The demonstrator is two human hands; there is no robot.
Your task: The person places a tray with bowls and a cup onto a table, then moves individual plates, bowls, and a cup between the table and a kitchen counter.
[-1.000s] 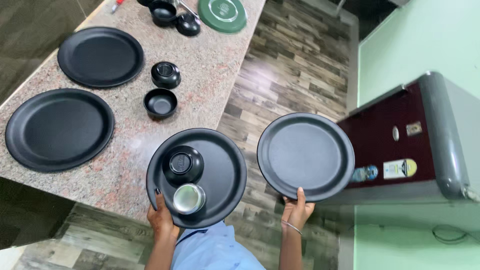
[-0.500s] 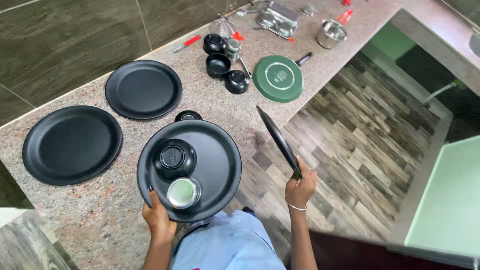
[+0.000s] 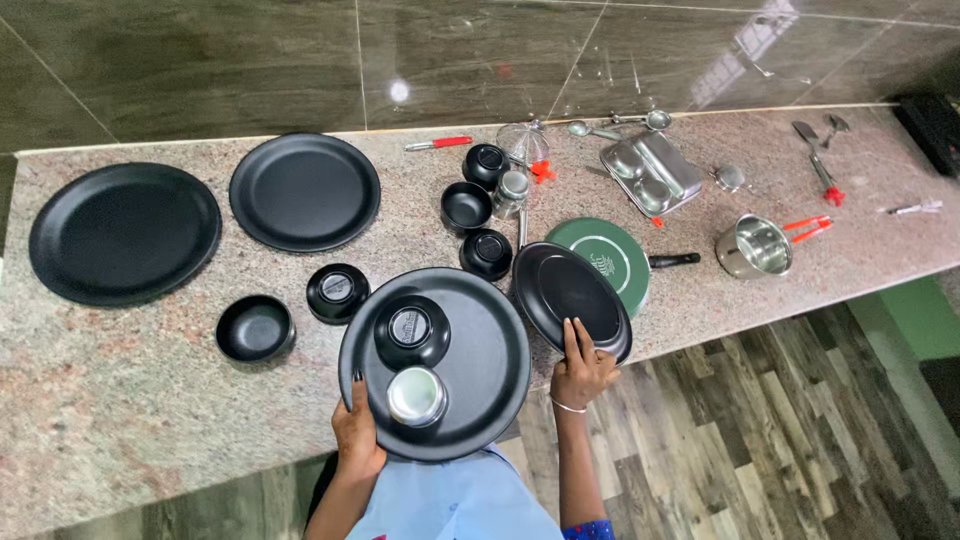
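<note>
Bright, even light; lamp glare spots on the glossy wall tiles (image 3: 400, 90); sharp focus, wide-angle bending at edges.

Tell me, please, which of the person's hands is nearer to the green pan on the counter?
Right. The right hand holds a black plate that overlaps the green pan; the left hand is farther away.

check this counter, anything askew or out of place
Nothing spilled or damaged. The plate in the right hand sits tilted, overlapping the green pan. The left hand holds a second plate carrying an upturned black bowl and a steel cup.
</note>
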